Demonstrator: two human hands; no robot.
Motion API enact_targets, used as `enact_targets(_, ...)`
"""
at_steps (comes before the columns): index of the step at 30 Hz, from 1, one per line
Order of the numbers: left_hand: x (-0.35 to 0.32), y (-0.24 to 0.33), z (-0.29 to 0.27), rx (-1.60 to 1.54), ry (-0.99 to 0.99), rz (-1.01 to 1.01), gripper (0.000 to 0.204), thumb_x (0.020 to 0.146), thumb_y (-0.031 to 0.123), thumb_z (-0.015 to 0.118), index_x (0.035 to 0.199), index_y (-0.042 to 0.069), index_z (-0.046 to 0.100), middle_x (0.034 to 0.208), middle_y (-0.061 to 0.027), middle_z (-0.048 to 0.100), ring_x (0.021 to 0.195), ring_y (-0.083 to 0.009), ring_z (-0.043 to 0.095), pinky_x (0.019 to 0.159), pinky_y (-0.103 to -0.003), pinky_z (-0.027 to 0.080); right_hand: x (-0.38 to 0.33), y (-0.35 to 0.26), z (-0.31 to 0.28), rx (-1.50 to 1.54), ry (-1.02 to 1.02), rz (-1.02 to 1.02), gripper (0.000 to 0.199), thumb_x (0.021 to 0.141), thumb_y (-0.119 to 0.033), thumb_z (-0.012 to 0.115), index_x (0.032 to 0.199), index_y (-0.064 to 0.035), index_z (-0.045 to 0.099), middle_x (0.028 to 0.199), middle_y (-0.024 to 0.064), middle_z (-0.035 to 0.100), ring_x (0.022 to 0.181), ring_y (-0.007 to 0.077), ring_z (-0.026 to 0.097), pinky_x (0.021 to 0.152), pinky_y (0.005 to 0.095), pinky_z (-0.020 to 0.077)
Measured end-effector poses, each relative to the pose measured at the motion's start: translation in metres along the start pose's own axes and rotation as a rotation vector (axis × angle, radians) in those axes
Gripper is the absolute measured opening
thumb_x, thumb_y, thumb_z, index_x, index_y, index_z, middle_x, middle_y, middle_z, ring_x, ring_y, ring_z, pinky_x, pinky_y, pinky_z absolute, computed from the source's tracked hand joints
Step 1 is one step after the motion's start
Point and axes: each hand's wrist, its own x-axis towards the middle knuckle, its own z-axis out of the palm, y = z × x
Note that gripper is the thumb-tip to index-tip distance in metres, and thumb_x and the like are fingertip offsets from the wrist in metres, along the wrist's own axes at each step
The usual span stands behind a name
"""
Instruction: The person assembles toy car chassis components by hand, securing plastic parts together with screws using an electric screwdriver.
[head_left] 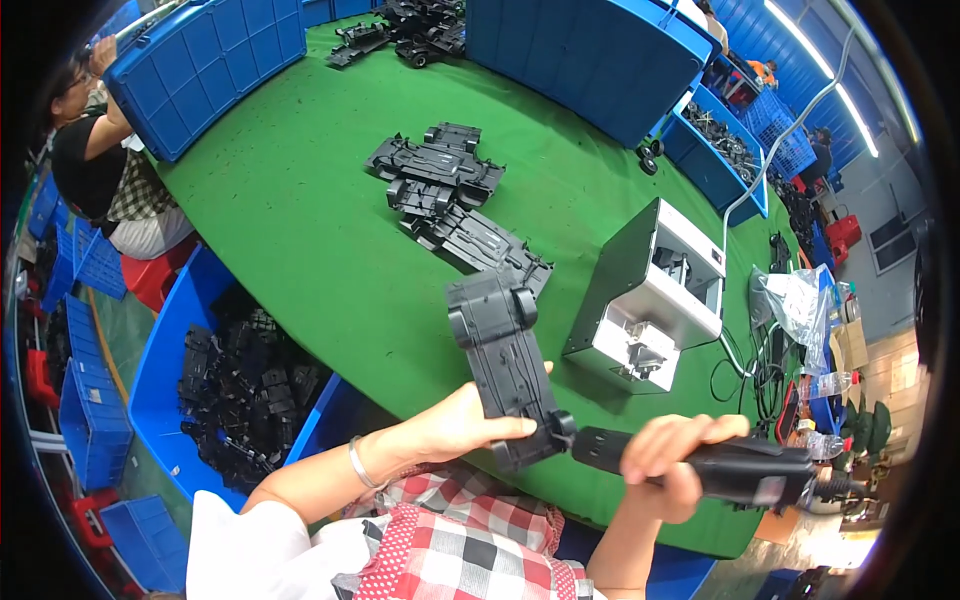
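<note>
My left hand (462, 425) is closed round a black plastic toy car chassis (505, 365), thumb on its near end. The chassis tilts upright, with wheels showing at its sides. In my right hand (672, 462) is a black electric screwdriver (735, 468), held level with its tip pointing left. That tip meets the near right corner of the chassis by a wheel; whether it sits in a screw is too small to tell. Just beyond, several more black chassis parts (475, 235) lie on the green cloth-covered table (310, 210).
A silver and black screw feeder (645, 300) stands to the right, near cables and a plastic bag (792, 300). On the left below the table edge is a blue bin (150, 400) of black parts. Blue crates (590, 60) stand at the back; another person (100, 160) sits far left.
</note>
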Motion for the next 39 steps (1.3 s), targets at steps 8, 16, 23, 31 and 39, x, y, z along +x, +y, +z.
enact_targets(8, -0.004, -0.005, -0.013, 0.013, 0.046, -0.153, 0.063, 0.082, 0.006, 0.062, 0.135, 0.004, 0.029, 0.114, -0.0052, 0.051, 0.101, -0.0148, 0.052, 0.08, -0.028, 0.049, 0.038, 0.0, -0.029, -0.569, 0.403, -0.339, 0.032, 0.075, 0.005, 0.05, 0.105, -0.0016, 0.039, 0.061, 0.0068, 0.049, 0.044, 0.014, 0.046, 0.044, 0.0261, 0.041)
enact_targets(16, 0.006, -0.002, -0.004, -0.08, 0.199, -0.066, 0.063, 0.082, 0.001, 0.059, 0.136, 0.005, 0.028, 0.104, -0.0037, 0.054, 0.095, -0.0128, 0.054, 0.078, -0.027, 0.05, 0.026, -0.003, -0.022, -0.298, 0.419, 0.067, 0.035, 0.076, 0.004, 0.049, 0.108, -0.0032, 0.038, 0.061, 0.0057, 0.044, 0.044, 0.0147, 0.045, 0.041, 0.0276, 0.0419)
enact_targets(23, 0.009, -0.004, 0.006, -0.007, 0.227, 0.025, 0.061, 0.082, 0.006, 0.061, 0.135, 0.007, 0.031, 0.096, 0.0015, 0.053, 0.066, -0.0025, 0.044, 0.054, -0.017, 0.037, -0.009, 0.006, 0.024, -0.149, 0.284, -0.004, 0.036, 0.075, 0.003, 0.052, 0.106, -0.0044, 0.035, 0.061, 0.0084, 0.047, 0.04, 0.0189, 0.045, 0.038, 0.0296, 0.0422)
enact_targets(31, 0.006, -0.001, 0.014, 0.046, 0.236, 0.005, 0.059, 0.082, 0.009, 0.062, 0.134, 0.009, 0.034, 0.091, 0.004, 0.053, 0.062, -0.0019, 0.041, 0.051, -0.018, 0.036, -0.019, 0.022, 0.029, -0.22, 0.2, -0.015, 0.036, 0.074, 0.004, 0.054, 0.103, -0.0052, 0.035, 0.058, 0.0073, 0.045, 0.038, 0.0174, 0.043, 0.038, 0.0287, 0.0428)
enact_targets(39, 0.01, -0.019, 0.026, -0.003, 0.294, 0.006, 0.048, 0.082, 0.008, 0.062, 0.126, 0.006, 0.044, 0.099, 0.0002, 0.058, 0.075, -0.005, 0.052, 0.057, -0.019, 0.043, -0.024, 0.021, 0.023, -0.32, -0.137, -0.132, 0.039, 0.073, 0.004, 0.064, 0.094, -0.0053, 0.032, 0.056, 0.0094, 0.052, 0.04, 0.0207, 0.052, 0.04, 0.0313, 0.0469)
